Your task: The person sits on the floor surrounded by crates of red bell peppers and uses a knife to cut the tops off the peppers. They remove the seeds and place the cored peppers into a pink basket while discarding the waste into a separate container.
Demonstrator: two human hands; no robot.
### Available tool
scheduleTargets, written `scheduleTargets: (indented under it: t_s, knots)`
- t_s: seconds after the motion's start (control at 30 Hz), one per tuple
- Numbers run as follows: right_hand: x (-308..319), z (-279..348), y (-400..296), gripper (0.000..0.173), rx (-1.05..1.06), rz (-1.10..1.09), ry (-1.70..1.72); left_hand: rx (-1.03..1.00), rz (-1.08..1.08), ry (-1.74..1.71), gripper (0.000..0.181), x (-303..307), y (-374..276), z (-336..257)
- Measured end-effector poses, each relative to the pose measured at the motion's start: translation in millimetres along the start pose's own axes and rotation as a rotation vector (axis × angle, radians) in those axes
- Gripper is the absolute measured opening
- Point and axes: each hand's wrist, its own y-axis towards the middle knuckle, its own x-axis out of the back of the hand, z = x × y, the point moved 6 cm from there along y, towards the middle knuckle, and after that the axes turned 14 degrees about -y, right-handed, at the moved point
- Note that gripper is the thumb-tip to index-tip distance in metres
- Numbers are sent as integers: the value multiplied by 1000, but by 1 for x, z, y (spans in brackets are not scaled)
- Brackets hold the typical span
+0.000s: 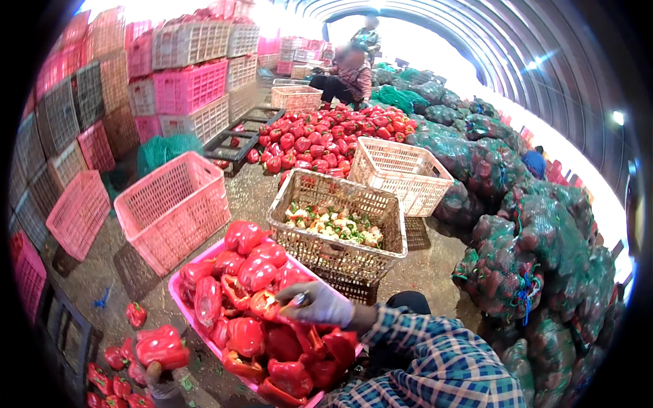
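My left hand, in a glove, grips a whole red bell pepper at the lower left, above several loose red peppers on the floor. My right hand, also gloved, is over a pink plastic crate. Its fingers close around a small metal tool, mostly hidden by the hand. Opened and hollowed red bell peppers heap the crate to its rim. Beyond it, a dirty cream crate holds cut pepper cores with green stems and pale seeds.
An empty pink crate stands ahead left, a cream crate ahead right. Behind them lies a pile of red peppers, with a seated person beyond. Stacked crates line the left; filled green mesh sacks line the right.
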Motion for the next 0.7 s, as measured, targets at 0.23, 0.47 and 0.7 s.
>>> scheduleTargets:
  t_s: [0.23,0.47,0.7]
  knots:
    - [-12,38,-28,74,140,93,509,132,366,-551,80,-229,-67,-36]
    - [72,48,-72,74,32,88,624,-92,696,285,85,-286,-87,-48]
    - [73,27,-42,83,83,31,123,27,648,13,92,-308,-95,-34]
